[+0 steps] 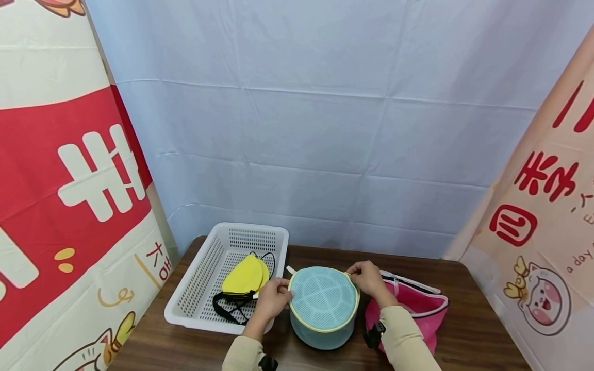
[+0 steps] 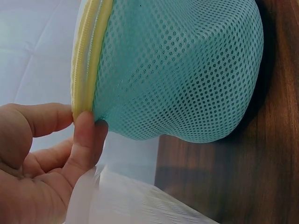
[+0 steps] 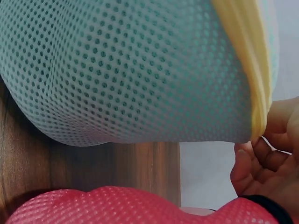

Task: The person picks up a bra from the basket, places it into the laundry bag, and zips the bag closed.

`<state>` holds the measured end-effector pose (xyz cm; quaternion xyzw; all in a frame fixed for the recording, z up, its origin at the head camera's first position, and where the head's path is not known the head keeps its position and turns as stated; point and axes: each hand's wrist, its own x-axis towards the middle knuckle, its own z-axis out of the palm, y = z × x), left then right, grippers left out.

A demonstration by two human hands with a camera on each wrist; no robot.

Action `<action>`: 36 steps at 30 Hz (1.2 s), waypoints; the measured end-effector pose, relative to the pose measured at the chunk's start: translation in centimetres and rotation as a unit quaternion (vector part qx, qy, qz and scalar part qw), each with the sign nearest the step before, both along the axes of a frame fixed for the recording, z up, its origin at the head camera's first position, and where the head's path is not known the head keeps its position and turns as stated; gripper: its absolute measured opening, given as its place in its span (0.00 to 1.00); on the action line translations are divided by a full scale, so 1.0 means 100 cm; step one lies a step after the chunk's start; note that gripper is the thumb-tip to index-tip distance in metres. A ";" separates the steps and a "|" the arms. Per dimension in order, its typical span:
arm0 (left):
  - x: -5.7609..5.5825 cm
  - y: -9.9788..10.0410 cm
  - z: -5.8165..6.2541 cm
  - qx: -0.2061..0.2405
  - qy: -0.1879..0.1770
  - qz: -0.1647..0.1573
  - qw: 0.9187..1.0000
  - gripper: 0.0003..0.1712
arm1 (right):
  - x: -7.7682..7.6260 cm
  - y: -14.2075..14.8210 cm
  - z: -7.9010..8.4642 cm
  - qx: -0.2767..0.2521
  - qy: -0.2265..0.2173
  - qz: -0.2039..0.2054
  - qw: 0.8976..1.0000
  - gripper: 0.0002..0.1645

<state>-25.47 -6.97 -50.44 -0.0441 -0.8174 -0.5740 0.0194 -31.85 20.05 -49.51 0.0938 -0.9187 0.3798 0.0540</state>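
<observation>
A round light-blue mesh laundry bag with a yellow zippered rim stands upright on the brown table. My left hand pinches the rim on its left side; in the left wrist view, thumb and fingers close on the yellow zipper edge. On the opposite side my right hand pinches the rim. The right wrist view has that hand at the yellow edging, its fingertips partly hidden behind the rim. The lid of the bag lies flat across the top.
Left of the bag sits a white plastic basket holding a yellow item with black straps. A pink mesh bag with dark and white edging stands to the right, partly behind my right forearm. A pale blue cloth hangs behind the table.
</observation>
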 end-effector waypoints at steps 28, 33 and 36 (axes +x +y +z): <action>-0.011 -0.001 0.041 -0.204 0.026 -0.015 0.978 0.21 | 0.004 -0.002 0.001 0.015 0.030 0.040 0.999 0.08; -0.019 0.006 0.050 -0.191 0.030 -0.038 0.980 0.19 | 0.004 -0.002 0.001 0.008 0.039 0.042 0.998 0.09; -0.024 0.012 0.048 -0.187 0.032 -0.048 0.981 0.17 | 0.003 -0.002 0.000 0.010 0.046 0.043 0.998 0.09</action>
